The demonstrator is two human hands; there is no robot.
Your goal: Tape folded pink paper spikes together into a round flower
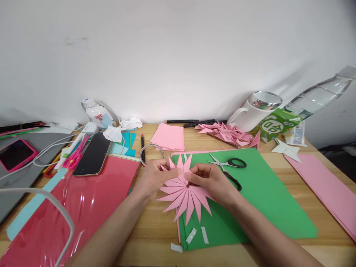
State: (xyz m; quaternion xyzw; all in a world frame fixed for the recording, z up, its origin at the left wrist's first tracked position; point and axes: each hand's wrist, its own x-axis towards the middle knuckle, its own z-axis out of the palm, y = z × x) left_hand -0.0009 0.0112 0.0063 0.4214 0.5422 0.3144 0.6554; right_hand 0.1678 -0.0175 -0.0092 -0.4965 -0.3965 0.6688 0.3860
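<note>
Between my two hands is a pink folded-paper flower [191, 202] with many pointed petals spread around a small centre hole. My left hand [158, 178] pinches its upper left petals between thumb and fingers. On the upper right side, my right hand [208, 181] grips it the same way, thumb near the centre. The flower is held over a stack of green paper [258, 200]. Black-handled scissors [232, 167] lie spread on the green paper, just beyond my right hand. Small white strips [205, 235] rest below the flower.
Pink square sheets [168, 136] and a pile of folded pink pieces [229, 134] lie toward the wall. A white mug [253, 113] and a clear bottle [319, 94] stand at right. Leftward are a phone [93, 155], pink scissors [75, 154] and a red plastic-covered pack [83, 200].
</note>
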